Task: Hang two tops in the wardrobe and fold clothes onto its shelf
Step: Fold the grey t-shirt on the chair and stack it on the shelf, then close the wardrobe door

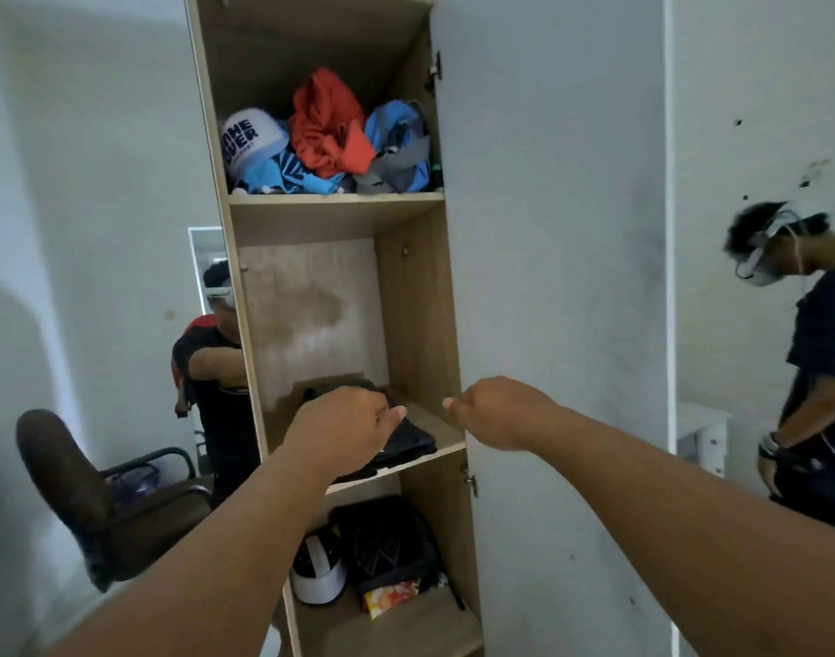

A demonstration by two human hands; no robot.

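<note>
The left hand (344, 422) rests its curled grip on a dark folded garment (406, 443), fingers bunched over the cloth; whether they pinch it or only press on it cannot be told. The garment lies directly under that hand, on the light wooden middle shelf (446, 441) of a tall, narrow wooden wardrobe (415, 296). Just right of it, the right hand (496, 412) hovers in front of the shelf's right end, its grip closed into a loose fist around nothing visible. Above both hands, an upper shelf (335, 197) carries a heap of crumpled red, blue and grey clothes (332, 130) and a white printed cap (249, 139). Below the hands, a lower compartment holds a black bag (382, 542). The pale wardrobe door (562, 277) stands open to the right.
</note>
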